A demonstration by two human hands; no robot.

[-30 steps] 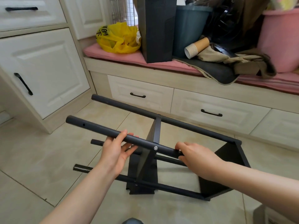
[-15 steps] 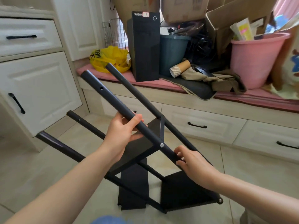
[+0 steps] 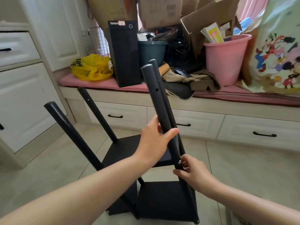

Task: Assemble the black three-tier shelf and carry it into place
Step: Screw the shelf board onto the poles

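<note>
**Nearly upright: both grips on one post of a two-board frame**

Resting tilted on the tiled floor [image 3: 243, 168], the black shelf [image 3: 123, 150] has its posts slanting up and to the left in this view. Two boards are fitted, a middle board [image 3: 138, 143] and a bottom board [image 3: 165, 200]. Nothing sits at the top, where the near right post [image 3: 159, 108] shows an open hole [image 3: 157, 89], so I judge the third tier not yet mounted.

The left grip [image 3: 155, 140] is closed round that post above the middle board, fingers behind and thumb across the front. The right grip [image 3: 193, 174] is wrapped round the same post lower down, at a silver screw [image 3: 179, 162].

How it will handle is a judgement. The tubes look like stiff painted metal, smooth enough to slide through a loose palm, so a full wrap suits better than a pinch. The boards look thin and probably light, and the frame seems awkward rather than heavy. With no top board, the upper post ends are tied to nothing and could splay if pulled. The safest holds seem to be close to a screwed joint, where post and board brace each other, with one hand on a post at each side for carrying. Lifting by the free tips would load the screws sideways.
</note>
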